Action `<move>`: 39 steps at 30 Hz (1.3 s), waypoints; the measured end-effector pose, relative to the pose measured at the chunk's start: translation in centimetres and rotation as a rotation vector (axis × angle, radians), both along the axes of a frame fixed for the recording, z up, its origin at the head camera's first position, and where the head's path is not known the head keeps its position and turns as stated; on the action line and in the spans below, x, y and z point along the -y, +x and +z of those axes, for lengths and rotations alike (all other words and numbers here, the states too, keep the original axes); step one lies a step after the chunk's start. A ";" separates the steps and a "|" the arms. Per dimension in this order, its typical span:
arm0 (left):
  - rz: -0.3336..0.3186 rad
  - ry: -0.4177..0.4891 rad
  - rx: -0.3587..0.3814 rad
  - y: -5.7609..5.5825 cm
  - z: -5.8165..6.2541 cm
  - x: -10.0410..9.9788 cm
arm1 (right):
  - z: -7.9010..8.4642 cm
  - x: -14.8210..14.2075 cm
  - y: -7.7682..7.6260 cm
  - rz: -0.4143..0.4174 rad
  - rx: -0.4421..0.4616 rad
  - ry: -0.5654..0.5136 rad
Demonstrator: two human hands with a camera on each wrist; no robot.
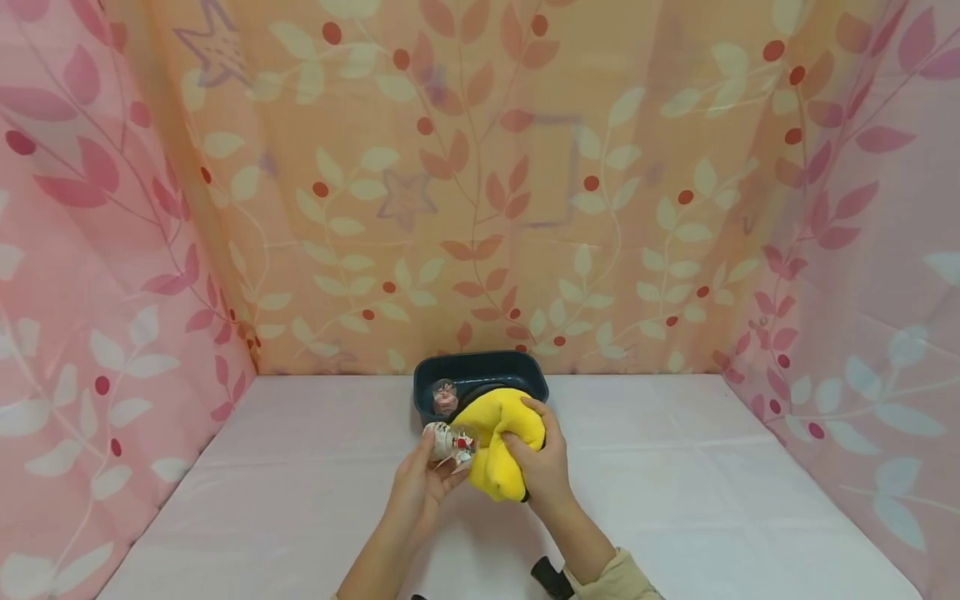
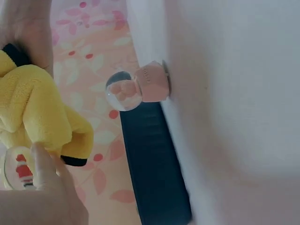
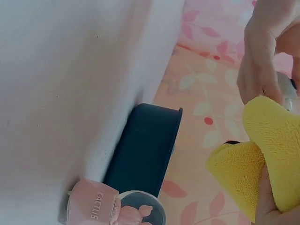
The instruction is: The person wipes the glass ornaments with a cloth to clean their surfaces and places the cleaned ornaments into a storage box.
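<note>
My left hand (image 1: 420,479) holds a small snow globe (image 1: 462,446) with a whitish base and a red and white figure inside. My right hand (image 1: 546,458) grips a bunched yellow cloth (image 1: 498,429) with black edging, just right of the globe. In the left wrist view the cloth (image 2: 44,103) hangs beside the clear ball (image 2: 14,171); whether they touch is unclear. A second snow globe (image 3: 93,206), with a pink base lettered CACTUS, stands upright on the table in front of a dark blue box (image 3: 145,140). Its base is hidden in the head view.
The box (image 1: 480,360) stands at the back of the white-covered table (image 1: 300,483), near the patterned cloth backdrop (image 1: 480,208). Something dark lies inside it, partly covered by the yellow cloth. Patterned cloth walls flank both sides. A black object (image 1: 551,577) sits by the right sleeve.
</note>
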State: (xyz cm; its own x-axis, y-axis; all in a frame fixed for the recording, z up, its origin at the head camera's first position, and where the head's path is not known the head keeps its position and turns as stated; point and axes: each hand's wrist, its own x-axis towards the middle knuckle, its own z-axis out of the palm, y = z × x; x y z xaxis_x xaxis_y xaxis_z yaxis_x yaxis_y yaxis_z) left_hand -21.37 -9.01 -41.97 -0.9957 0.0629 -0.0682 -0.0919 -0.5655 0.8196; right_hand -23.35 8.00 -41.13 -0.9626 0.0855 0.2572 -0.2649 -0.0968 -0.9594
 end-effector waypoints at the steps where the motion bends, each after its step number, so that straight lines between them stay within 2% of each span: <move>1: 0.003 0.009 0.010 0.0 0.0 0.1 | 0.0 0.0 0.0 0.004 -0.003 0.003; 9: 0.005 -0.036 0.053 0.1 0.6 0.3 | 0.1 -0.1 0.1 0.002 0.031 -0.034; 14: 0.003 -0.076 0.033 0.1 1.1 0.4 | 0.1 -0.3 0.1 0.005 0.048 -0.048; 21: 0.012 -0.232 -0.003 0.3 1.3 1.0 | -0.2 -0.6 0.0 -0.011 0.073 -0.073; 29: -0.043 -0.266 -0.022 0.2 1.8 1.9 | 0.0 -0.9 0.1 -0.015 0.070 -0.061; 32: -0.049 -0.307 -0.041 0.2 2.1 1.9 | 0.1 -1.0 0.2 -0.010 0.074 -0.063; 36: -0.043 -0.370 -0.094 0.3 2.3 1.9 | 0.3 -1.0 0.3 0.003 0.049 -0.084; 39: -0.045 -0.387 -0.111 0.4 2.3 1.8 | 0.7 -0.8 0.4 0.025 -0.030 -0.104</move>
